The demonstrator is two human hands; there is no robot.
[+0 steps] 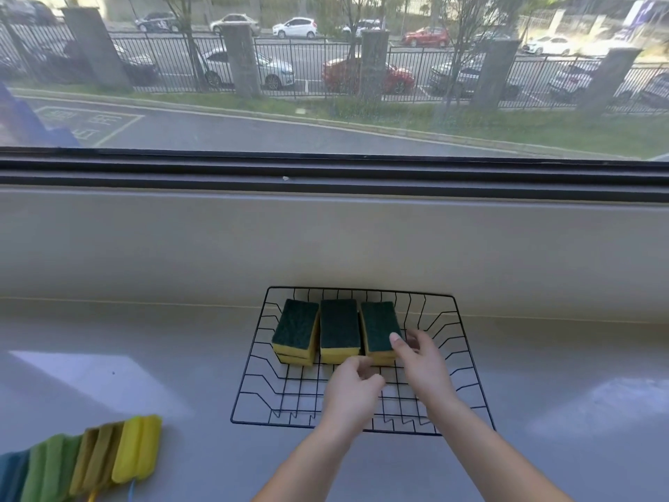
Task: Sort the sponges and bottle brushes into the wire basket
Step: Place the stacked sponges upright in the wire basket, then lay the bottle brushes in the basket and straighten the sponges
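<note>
A black wire basket (249,375) stands on the grey counter. Three green-topped yellow sponges lie side by side at its back: the left sponge (295,326) on top of a second one, the middle sponge (338,327), and the right sponge (378,322). My right hand (421,360) grips the right sponge, thumb on its green top and fingers down its right side. My left hand (353,389) is curled loosely over the basket's middle, its thumb against the right sponge's yellow front, with nothing held in it.
A row of yellow, olive, green and teal sponge brushes (87,461) lies at the counter's front left, thin handles poking out below. A raised ledge and a window frame (325,172) run behind the basket.
</note>
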